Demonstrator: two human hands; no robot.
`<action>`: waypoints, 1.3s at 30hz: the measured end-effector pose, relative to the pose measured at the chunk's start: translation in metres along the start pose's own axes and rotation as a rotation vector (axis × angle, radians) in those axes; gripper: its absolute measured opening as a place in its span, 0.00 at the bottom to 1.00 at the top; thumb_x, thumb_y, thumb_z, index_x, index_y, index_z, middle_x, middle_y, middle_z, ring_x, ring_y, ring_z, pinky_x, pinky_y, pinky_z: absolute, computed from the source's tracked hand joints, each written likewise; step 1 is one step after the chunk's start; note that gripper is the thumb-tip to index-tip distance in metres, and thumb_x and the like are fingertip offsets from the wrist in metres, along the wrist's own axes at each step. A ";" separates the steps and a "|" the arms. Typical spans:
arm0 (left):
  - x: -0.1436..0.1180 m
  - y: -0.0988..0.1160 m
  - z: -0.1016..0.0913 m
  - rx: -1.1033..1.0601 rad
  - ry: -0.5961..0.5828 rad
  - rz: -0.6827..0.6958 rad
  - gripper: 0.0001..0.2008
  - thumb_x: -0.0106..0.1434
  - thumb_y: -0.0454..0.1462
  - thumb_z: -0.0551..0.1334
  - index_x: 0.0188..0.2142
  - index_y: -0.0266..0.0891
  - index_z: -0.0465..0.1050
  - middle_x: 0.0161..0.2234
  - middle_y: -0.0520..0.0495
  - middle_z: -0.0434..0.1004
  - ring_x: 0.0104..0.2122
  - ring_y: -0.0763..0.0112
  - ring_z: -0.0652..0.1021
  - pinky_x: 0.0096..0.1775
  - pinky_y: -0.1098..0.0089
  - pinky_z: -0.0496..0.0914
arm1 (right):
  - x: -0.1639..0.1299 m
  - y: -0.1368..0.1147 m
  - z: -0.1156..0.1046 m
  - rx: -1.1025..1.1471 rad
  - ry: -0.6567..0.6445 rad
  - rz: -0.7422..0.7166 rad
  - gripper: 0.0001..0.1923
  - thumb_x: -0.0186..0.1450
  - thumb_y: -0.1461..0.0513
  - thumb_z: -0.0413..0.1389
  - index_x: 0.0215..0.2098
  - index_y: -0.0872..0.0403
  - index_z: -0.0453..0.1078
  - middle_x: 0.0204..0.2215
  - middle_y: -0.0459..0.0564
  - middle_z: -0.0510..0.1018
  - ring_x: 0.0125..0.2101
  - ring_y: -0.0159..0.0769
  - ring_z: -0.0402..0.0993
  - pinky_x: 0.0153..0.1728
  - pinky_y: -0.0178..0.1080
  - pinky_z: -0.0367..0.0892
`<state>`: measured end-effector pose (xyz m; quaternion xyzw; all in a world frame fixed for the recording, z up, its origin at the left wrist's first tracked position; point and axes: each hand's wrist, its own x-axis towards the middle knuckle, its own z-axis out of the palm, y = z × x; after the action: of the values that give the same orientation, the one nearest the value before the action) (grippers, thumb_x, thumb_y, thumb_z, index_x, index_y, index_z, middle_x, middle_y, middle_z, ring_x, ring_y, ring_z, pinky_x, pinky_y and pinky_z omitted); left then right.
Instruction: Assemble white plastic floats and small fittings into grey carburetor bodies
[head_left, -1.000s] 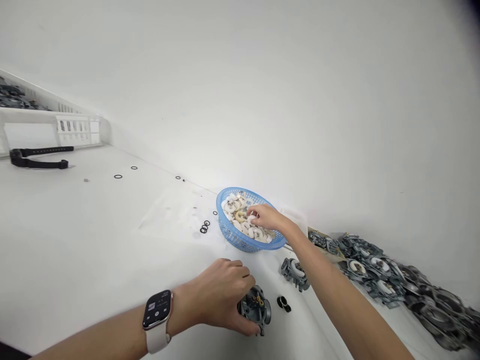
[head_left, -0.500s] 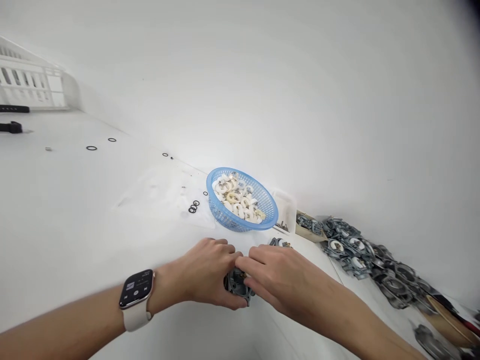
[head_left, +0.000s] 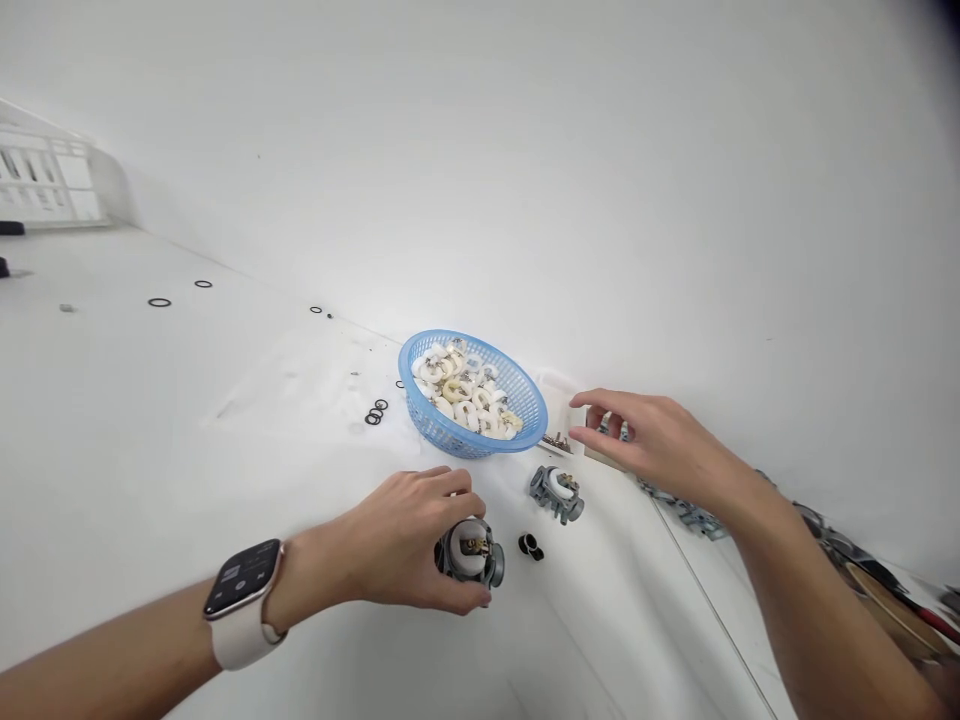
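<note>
Your left hand (head_left: 409,535) is gripping a grey metal carburettor body (head_left: 470,553) on the white bench (head_left: 150,470), fingers curled round its near and far sides, with a white float part showing on top of it. A pale smartwatch (head_left: 241,600) is sitting on that wrist. Your right hand (head_left: 660,440) is hovering open and holding nothing, fingers loosely spread, over a small white tray (head_left: 564,415) of tiny metal bits just to the right of the blue basket (head_left: 472,395). The basket is lying near the back wall, filled with white and cream ring-shaped floats (head_left: 461,385). Between your two hands a second carburettor body (head_left: 556,492) is resting on the bench, and a small black part (head_left: 530,546) is lying just beside the one you are gripping. A few black O-rings (head_left: 375,412) are lying to the left of the basket, with more scattered further left. Behind your right forearm a heap of grey castings (head_left: 694,515) is showing, partly hidden
</note>
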<state>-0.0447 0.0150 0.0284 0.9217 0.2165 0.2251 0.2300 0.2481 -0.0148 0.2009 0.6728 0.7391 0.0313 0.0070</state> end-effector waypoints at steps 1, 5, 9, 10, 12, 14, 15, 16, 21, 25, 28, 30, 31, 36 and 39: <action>0.000 0.000 0.000 -0.006 0.004 0.002 0.23 0.60 0.52 0.75 0.50 0.44 0.78 0.42 0.48 0.79 0.38 0.59 0.80 0.35 0.64 0.69 | 0.008 0.013 0.005 -0.005 -0.032 0.029 0.18 0.77 0.47 0.58 0.58 0.45 0.78 0.42 0.52 0.85 0.36 0.43 0.81 0.35 0.42 0.74; 0.001 0.001 0.000 -0.018 0.013 0.002 0.16 0.61 0.45 0.73 0.46 0.44 0.78 0.40 0.48 0.79 0.37 0.60 0.80 0.36 0.64 0.70 | 0.037 0.058 0.040 -0.010 -0.177 0.132 0.16 0.79 0.52 0.61 0.57 0.53 0.76 0.50 0.53 0.82 0.43 0.41 0.82 0.47 0.47 0.81; 0.002 0.002 -0.001 -0.028 0.000 -0.009 0.15 0.60 0.45 0.73 0.44 0.45 0.78 0.40 0.49 0.79 0.37 0.60 0.80 0.35 0.64 0.69 | 0.058 0.091 0.075 0.025 -0.277 0.176 0.15 0.79 0.54 0.62 0.59 0.53 0.76 0.56 0.55 0.81 0.49 0.44 0.82 0.51 0.50 0.81; 0.003 0.002 -0.001 -0.031 -0.003 -0.012 0.14 0.60 0.45 0.73 0.43 0.45 0.78 0.40 0.49 0.79 0.37 0.61 0.80 0.34 0.64 0.69 | 0.063 0.097 0.082 0.031 -0.295 0.181 0.15 0.79 0.55 0.62 0.59 0.53 0.76 0.57 0.55 0.81 0.50 0.44 0.82 0.51 0.51 0.81; 0.003 0.003 -0.001 -0.040 -0.008 -0.021 0.12 0.61 0.44 0.73 0.42 0.45 0.78 0.40 0.50 0.78 0.36 0.62 0.80 0.35 0.64 0.70 | 0.071 0.104 0.098 0.036 -0.319 0.192 0.16 0.79 0.55 0.62 0.60 0.53 0.75 0.57 0.55 0.80 0.51 0.45 0.82 0.52 0.51 0.81; 0.003 0.003 -0.001 -0.051 -0.012 -0.031 0.12 0.61 0.44 0.73 0.42 0.45 0.78 0.39 0.51 0.78 0.36 0.63 0.80 0.35 0.65 0.70 | 0.080 0.108 0.112 0.031 -0.327 0.205 0.17 0.78 0.55 0.63 0.60 0.53 0.75 0.58 0.55 0.80 0.51 0.46 0.82 0.52 0.52 0.81; 0.003 0.004 -0.001 -0.057 -0.014 -0.035 0.12 0.61 0.44 0.73 0.42 0.45 0.78 0.39 0.51 0.78 0.36 0.64 0.80 0.36 0.65 0.71 | 0.084 0.109 0.120 0.027 -0.326 0.212 0.17 0.78 0.55 0.63 0.61 0.53 0.75 0.58 0.55 0.80 0.52 0.46 0.82 0.52 0.52 0.81; 0.003 0.004 -0.001 -0.062 -0.015 -0.038 0.12 0.61 0.44 0.74 0.41 0.45 0.78 0.40 0.51 0.79 0.36 0.64 0.80 0.36 0.65 0.71 | 0.088 0.110 0.126 0.023 -0.324 0.219 0.17 0.78 0.55 0.63 0.61 0.53 0.75 0.59 0.56 0.79 0.52 0.46 0.81 0.53 0.52 0.81; 0.003 0.003 0.001 -0.078 -0.009 -0.046 0.13 0.60 0.43 0.74 0.42 0.45 0.78 0.40 0.50 0.79 0.36 0.64 0.79 0.36 0.66 0.71 | 0.105 0.110 0.148 0.022 -0.312 0.234 0.18 0.78 0.55 0.63 0.62 0.53 0.74 0.59 0.56 0.79 0.53 0.47 0.81 0.53 0.53 0.81; 0.003 0.002 0.002 -0.083 -0.001 -0.039 0.13 0.60 0.42 0.73 0.43 0.45 0.78 0.40 0.49 0.79 0.36 0.63 0.79 0.36 0.65 0.70 | 0.113 0.110 0.148 0.033 -0.308 0.236 0.18 0.78 0.55 0.63 0.62 0.53 0.74 0.59 0.56 0.79 0.53 0.47 0.81 0.53 0.53 0.81; 0.003 0.002 0.002 -0.090 0.002 -0.035 0.13 0.60 0.42 0.74 0.42 0.45 0.79 0.40 0.50 0.79 0.36 0.64 0.79 0.36 0.66 0.71 | 0.114 0.111 0.142 0.046 -0.295 0.242 0.17 0.78 0.55 0.63 0.61 0.53 0.74 0.59 0.56 0.79 0.53 0.47 0.81 0.53 0.53 0.81; 0.003 0.002 0.003 -0.094 0.005 -0.031 0.13 0.59 0.42 0.74 0.42 0.45 0.79 0.39 0.50 0.79 0.36 0.63 0.79 0.36 0.66 0.71 | 0.111 0.112 0.137 0.065 -0.284 0.243 0.17 0.78 0.55 0.63 0.61 0.53 0.75 0.59 0.56 0.79 0.52 0.46 0.81 0.53 0.52 0.81; 0.002 0.002 0.003 -0.096 0.007 -0.028 0.13 0.59 0.42 0.74 0.43 0.45 0.79 0.39 0.50 0.79 0.36 0.63 0.79 0.36 0.66 0.71 | 0.108 0.112 0.135 0.079 -0.276 0.240 0.17 0.78 0.55 0.63 0.61 0.53 0.75 0.59 0.56 0.79 0.52 0.46 0.81 0.53 0.52 0.81; 0.002 0.002 0.003 -0.100 0.026 -0.017 0.13 0.59 0.41 0.73 0.43 0.44 0.80 0.39 0.49 0.79 0.34 0.64 0.79 0.36 0.66 0.72 | 0.093 0.111 0.125 0.176 -0.178 0.196 0.17 0.78 0.55 0.63 0.61 0.53 0.75 0.58 0.56 0.80 0.51 0.46 0.82 0.52 0.51 0.81; 0.002 0.002 0.003 -0.107 0.023 -0.012 0.13 0.60 0.41 0.73 0.44 0.44 0.80 0.39 0.49 0.80 0.34 0.64 0.79 0.36 0.66 0.72 | 0.075 0.108 0.116 0.258 -0.054 0.142 0.15 0.79 0.55 0.62 0.59 0.53 0.76 0.58 0.55 0.80 0.50 0.45 0.82 0.51 0.51 0.81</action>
<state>-0.0416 0.0136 0.0277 0.9041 0.2125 0.2455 0.2776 0.3546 0.0739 0.0936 0.7192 0.6872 -0.0819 -0.0618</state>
